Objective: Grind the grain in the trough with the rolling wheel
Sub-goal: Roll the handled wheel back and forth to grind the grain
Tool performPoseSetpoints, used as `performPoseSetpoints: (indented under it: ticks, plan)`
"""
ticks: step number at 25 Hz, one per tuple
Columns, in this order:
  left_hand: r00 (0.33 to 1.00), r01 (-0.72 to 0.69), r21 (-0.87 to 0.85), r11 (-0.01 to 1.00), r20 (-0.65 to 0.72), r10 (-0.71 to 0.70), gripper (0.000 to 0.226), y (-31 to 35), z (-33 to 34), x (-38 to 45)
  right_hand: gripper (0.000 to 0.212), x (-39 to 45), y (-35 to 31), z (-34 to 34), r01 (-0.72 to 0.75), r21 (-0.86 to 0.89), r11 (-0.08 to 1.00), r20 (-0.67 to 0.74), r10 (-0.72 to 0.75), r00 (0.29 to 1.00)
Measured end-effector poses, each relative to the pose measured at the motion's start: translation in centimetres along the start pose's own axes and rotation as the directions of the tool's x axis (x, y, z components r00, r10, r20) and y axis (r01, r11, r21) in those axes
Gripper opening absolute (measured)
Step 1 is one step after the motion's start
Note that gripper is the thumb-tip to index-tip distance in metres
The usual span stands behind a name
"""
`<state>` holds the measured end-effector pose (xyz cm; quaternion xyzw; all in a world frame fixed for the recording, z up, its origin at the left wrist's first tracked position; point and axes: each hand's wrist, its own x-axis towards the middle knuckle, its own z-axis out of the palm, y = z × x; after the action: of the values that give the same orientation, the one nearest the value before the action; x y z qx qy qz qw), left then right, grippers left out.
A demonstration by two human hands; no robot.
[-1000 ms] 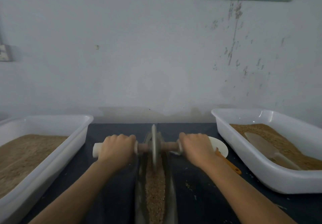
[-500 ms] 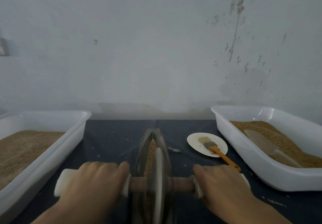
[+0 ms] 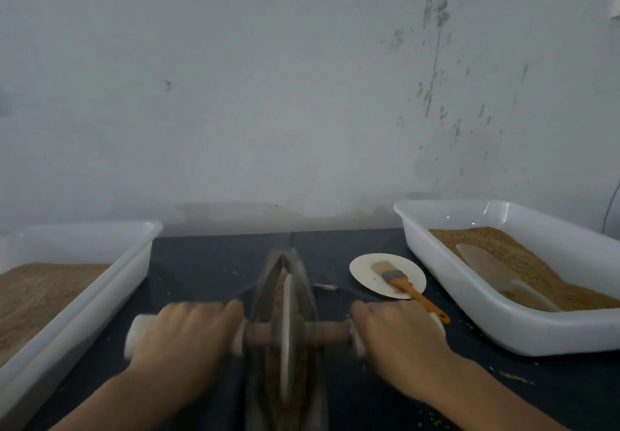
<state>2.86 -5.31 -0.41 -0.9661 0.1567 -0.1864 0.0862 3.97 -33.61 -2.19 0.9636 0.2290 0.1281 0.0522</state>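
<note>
The rolling wheel (image 3: 287, 336) has come back from the far tip of the trough (image 3: 285, 346) a second ago to its near middle, then nudged slightly farther again, so the back-and-forth stroke goes on. Each grip is wrapped round the axle: left hand (image 3: 188, 336) on the left handle, right hand (image 3: 399, 343) on the right. Grain (image 3: 280, 288) lies in the trough, seemingly partly ground
</note>
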Motion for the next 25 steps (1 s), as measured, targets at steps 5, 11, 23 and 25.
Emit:
performPoseSetpoints:
  ticks: [5, 11, 23, 25]
  plan:
    - [0.999, -0.031, 0.088, 0.996, -0.027, 0.033, 0.042, 0.2, -0.8, -1.0, 0.021, -0.1, -0.1, -0.6, -0.033, 0.018, 0.999, 0.067, 0.032, 0.997]
    - [0.992, 0.125, 0.123, 0.984, -0.005, -0.125, 0.014, -0.8, 1.3, 8.1, 0.028, 8.2, 0.5, -0.7, -0.226, -0.083, 0.970, -0.015, 0.226, 0.974]
    - [0.980, 0.119, -0.003, 0.993, 0.163, -0.116, 0.024, -0.2, 0.7, 0.7, 0.028, 3.1, -0.6, -2.1, -0.023, -0.194, 0.981, -0.080, 0.007, 0.997]
    - [0.989, 0.142, 0.007, 0.990, 0.037, -0.142, 0.019, -0.8, 2.2, 4.0, 0.025, 6.9, 0.2, -1.5, -0.102, -0.199, 0.975, -0.118, 0.079, 0.990]
